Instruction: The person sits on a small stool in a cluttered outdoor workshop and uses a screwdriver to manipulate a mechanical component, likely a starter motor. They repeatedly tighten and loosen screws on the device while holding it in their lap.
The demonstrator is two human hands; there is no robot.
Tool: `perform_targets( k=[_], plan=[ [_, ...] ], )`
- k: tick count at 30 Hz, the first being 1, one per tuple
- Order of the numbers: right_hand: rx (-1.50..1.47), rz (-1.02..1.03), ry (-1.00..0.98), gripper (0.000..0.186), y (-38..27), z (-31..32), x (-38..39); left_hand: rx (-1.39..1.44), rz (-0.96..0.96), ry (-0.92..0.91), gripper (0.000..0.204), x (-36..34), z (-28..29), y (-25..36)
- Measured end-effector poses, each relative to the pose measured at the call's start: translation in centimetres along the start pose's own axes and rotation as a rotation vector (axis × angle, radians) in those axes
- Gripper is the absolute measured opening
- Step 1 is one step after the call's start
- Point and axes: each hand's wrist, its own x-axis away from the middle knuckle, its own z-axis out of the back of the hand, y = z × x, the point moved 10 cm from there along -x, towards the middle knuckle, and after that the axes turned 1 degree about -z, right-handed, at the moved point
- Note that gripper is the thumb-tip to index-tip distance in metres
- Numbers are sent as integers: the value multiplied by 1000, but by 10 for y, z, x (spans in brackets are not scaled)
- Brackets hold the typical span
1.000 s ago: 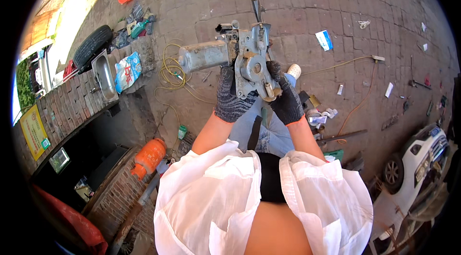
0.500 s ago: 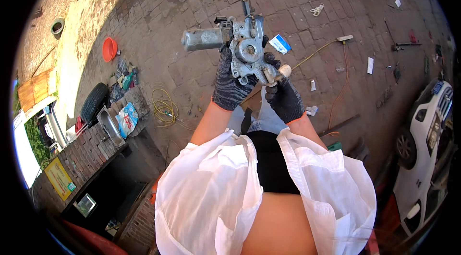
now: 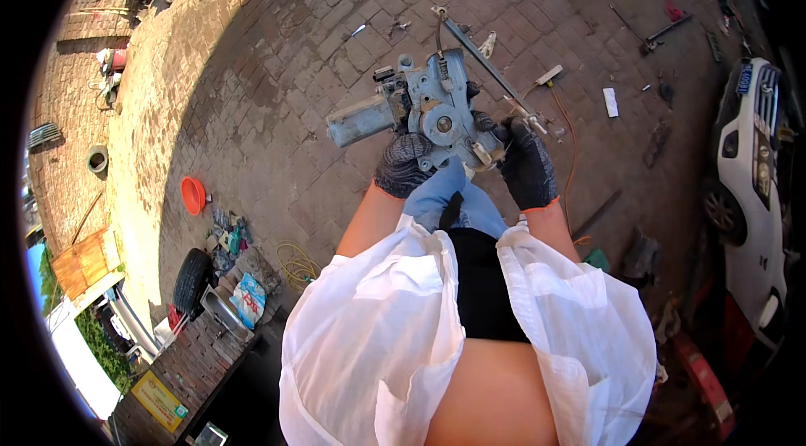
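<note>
I carry a grimy grey metal motor assembly (image 3: 445,122) with a cylindrical motor housing on its left and a long metal linkage arm (image 3: 478,52) reaching up and across to the right. My left hand (image 3: 401,165), in a striped dark knit glove, is closed on its lower left, under the motor, with the fingers partly hidden. My right hand (image 3: 525,162), in a similar glove, grips the right side near the linkage's lower end. My jeans-clad leg (image 3: 453,198) shows beneath.
Brick paving (image 3: 277,110) holds scattered tools and scraps, an orange basin (image 3: 192,195), yellow hose (image 3: 297,261) and orange cord (image 3: 571,182). A tire (image 3: 191,282) and sink (image 3: 227,309) sit by a brick ledge (image 3: 176,345) at lower left. A white car (image 3: 747,219) stands at right.
My view has swung, bringing more sunlit paving into the left. The linkage arm now slants out to the right of the assembly instead of pointing straight up. Both hands still hold it.
</note>
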Motion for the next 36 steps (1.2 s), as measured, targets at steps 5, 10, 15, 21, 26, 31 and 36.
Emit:
perform_targets(
  k=[5, 10, 15, 21, 26, 31, 36],
  plan=[
    [-142, -31, -62, 24, -69, 0, -69, -146, -28, -83, 86, -104, -27, 10],
    [-258, -79, -62, 26, -124, -14, -185, -315, -44, -164, 78, -228, -12, 17],
    [-289, -74, -36, 28, -190, -33, -297, -524, 50, -126, 65, -357, 8, 30],
    [16, -48, 143, 32, -275, -26, -375, -690, 48, 32, 54, -505, 38, 61],
    [16, 127, 425, 28, -383, 65, -385, -720, -85, 54, 53, -640, 24, 92],
    [324, 165, 807, 30, -478, 209, -380, -721, -118, -13, 56, -798, 31, 94],
    [1732, -130, 1007, 37, -633, 230, -397, -941, -25, -165, 55, -967, 28, 64]
  ],
)
